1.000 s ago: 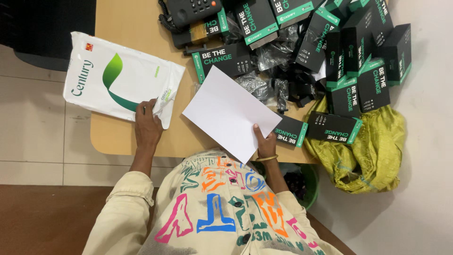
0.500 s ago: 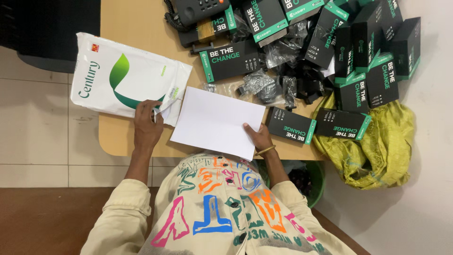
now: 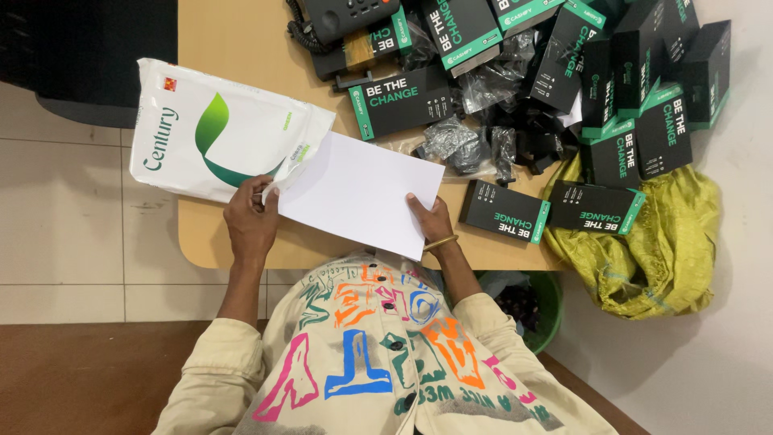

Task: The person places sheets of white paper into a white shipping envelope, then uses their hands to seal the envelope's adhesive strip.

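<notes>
Under right-hand fingers (image 3: 419, 205), white sheet (image 3: 354, 193) pinched at its corner; left fingers (image 3: 258, 197) gripping paper pack (image 3: 217, 129).

The plain white paper sheet (image 3: 358, 193) looks matt and smooth. The white-and-green plastic ream wrapper (image 3: 217, 133) is glossy, the light wooden tabletop (image 3: 233, 48) smooth, the yellow-green cloth sack (image 3: 660, 250) crumpled.

Light wooden desk (image 3: 241, 48), white paper ream pack (image 3: 217, 133), white sheet (image 3: 358, 193), black-and-green boxes (image 3: 503, 211), black telephone (image 3: 342, 16)

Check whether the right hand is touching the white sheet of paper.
Touching: the head view shows the right hand with its fingers lying on the white sheet.
</notes>
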